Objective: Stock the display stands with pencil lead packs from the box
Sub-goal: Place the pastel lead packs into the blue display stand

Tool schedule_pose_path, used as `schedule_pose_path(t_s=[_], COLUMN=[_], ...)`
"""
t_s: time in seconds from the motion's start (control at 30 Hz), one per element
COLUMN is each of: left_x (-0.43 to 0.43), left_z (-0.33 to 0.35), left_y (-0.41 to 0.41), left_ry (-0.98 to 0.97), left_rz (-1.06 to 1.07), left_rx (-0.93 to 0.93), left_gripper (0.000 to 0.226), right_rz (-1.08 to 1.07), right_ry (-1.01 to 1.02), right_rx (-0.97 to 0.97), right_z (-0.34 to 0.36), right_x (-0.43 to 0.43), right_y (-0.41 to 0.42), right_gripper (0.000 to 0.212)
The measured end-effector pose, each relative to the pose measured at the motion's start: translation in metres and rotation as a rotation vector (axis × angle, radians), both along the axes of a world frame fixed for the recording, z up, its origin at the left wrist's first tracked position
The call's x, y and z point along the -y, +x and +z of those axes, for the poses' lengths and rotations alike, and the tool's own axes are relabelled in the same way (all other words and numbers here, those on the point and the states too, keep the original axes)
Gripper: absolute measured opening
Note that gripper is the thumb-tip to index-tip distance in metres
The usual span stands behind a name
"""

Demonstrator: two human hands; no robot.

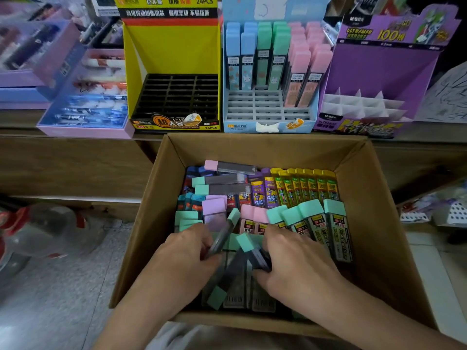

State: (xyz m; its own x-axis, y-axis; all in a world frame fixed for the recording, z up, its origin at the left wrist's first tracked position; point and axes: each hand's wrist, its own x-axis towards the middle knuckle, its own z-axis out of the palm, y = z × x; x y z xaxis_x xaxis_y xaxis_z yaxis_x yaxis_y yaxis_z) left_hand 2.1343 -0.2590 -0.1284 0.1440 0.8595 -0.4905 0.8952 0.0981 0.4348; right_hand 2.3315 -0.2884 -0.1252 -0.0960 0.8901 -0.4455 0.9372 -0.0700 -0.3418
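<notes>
A cardboard box (151, 198) in front of me holds several pencil lead packs with green, pink, purple and yellow caps. My left hand (184, 251) grips a tilted green-capped lead pack (226, 231) inside the box. My right hand (295, 261) grips another green-capped lead pack (252, 251) beside it. On the shelf behind stand three display stands: a yellow stand (174, 54) with bare black slots, a blue stand (267, 114) partly filled with blue, green and pink packs, and a purple stand (379, 72) with bare white dividers.
A lilac tray of pens (86, 107) sits left of the yellow stand on the wooden counter (63, 160). More pen boxes lie at the far left. Tiled floor (63, 286) shows left of the box, with a clear bottle (38, 231) there.
</notes>
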Motion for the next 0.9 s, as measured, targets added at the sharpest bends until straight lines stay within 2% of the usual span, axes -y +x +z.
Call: schedule_pose_path(t_s=[0.1,0.2,0.4,0.53,0.73,0.8,0.9], left_x=[0.0,0.0,-0.006,-0.005,-0.007,-0.008,-0.009], left_z=[0.005,0.007,0.004,-0.001,-0.001,-0.003,-0.006], left_y=[-0.005,0.0,0.011,0.016,0.006,0.003,-0.001], left_ry=[-0.113,-0.238,-0.246,-0.216,-0.239,-0.27,-0.283], left_rz=[-0.026,-0.115,-0.21,-0.243,-0.1,-0.037,0.044], left_rx=[0.036,-0.014,-0.105,-0.096,0.123,0.23,0.365], left_gripper=[0.013,0.017,0.034,0.036,0.02,0.022,0.029], right_rz=[-0.016,-0.032,-0.099,-0.144,-0.265,-0.332,-0.453], right_ry=[-0.03,-0.049,-0.092,-0.093,-0.17,-0.214,-0.257], right_rx=[-0.037,-0.065,-0.146,-0.218,-0.463,-0.551,-0.723], right_z=[0.001,0.0,-0.006,-0.011,-0.013,-0.013,-0.012], right_x=[-0.001,-0.002,-0.006,-0.009,-0.013,-0.016,-0.018], right_y=[-0.004,-0.006,-0.006,-0.004,0.0,0.001,0.004], right_gripper=[0.045,0.046,0.035,0.03,0.016,0.01,0.016])
